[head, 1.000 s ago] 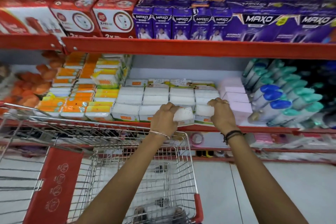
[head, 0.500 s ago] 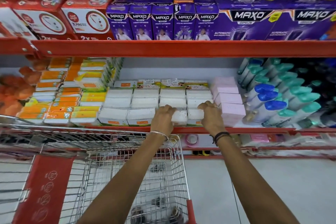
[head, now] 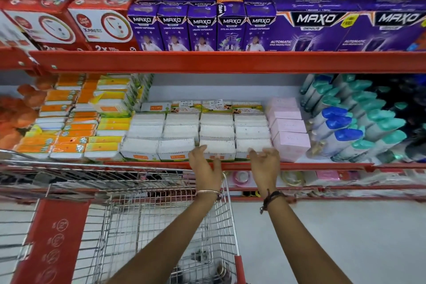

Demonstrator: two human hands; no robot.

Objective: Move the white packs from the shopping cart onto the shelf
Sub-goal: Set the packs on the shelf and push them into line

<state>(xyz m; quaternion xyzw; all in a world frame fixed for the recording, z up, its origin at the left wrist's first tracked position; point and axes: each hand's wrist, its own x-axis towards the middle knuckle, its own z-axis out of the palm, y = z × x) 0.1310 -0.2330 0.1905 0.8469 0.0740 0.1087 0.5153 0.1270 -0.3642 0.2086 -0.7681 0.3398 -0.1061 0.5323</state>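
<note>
Several white packs (head: 216, 132) lie stacked in rows on the middle red shelf (head: 322, 165). The front pack (head: 219, 147) of the third row sits at the shelf's edge. My left hand (head: 204, 165) hovers just in front of it, fingers spread, holding nothing. My right hand (head: 265, 163) is beside it, in front of the right front pack (head: 252, 145), fingers apart and empty. The wire shopping cart (head: 161, 226) stands below my left arm; its contents are mostly hidden by the arm.
Pink boxes (head: 291, 140) stand right of the white packs, then spray bottles (head: 345, 131). Orange and yellow packs (head: 76, 134) fill the left. Purple boxes (head: 202, 27) and red boxes (head: 69, 18) line the upper shelf. Grey floor (head: 345, 237) lies to the right.
Both hands set white packs into the front row, then let go and drew back toward the shelf edge with fingers spread. The view shifted downward.
</note>
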